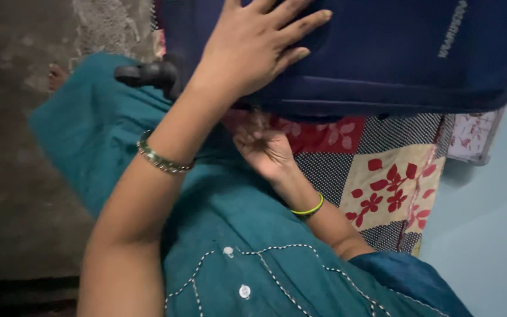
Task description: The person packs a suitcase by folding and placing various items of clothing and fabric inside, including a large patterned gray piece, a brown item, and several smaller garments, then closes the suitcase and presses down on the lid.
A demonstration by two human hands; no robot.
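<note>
A navy blue fabric suitcase [394, 53] fills the top of the view, lying over a patchwork quilt. My left hand [253, 47] rests flat on its upper face near the left end, fingers spread, with a metal bangle on the wrist. My right hand [265, 149], with a green bangle on the wrist, reaches under the suitcase's lower edge, and its fingers curl up against the underside. A black wheel [145, 73] sticks out from the suitcase's left corner, just left of my left wrist.
The patchwork quilt [388, 176], with red flowers and dotted squares, covers the surface beneath the suitcase. My teal garment [236, 235] fills the lower middle. A dark rough floor [7, 147] lies to the left, and a pale blue wall [488, 235] stands at the right.
</note>
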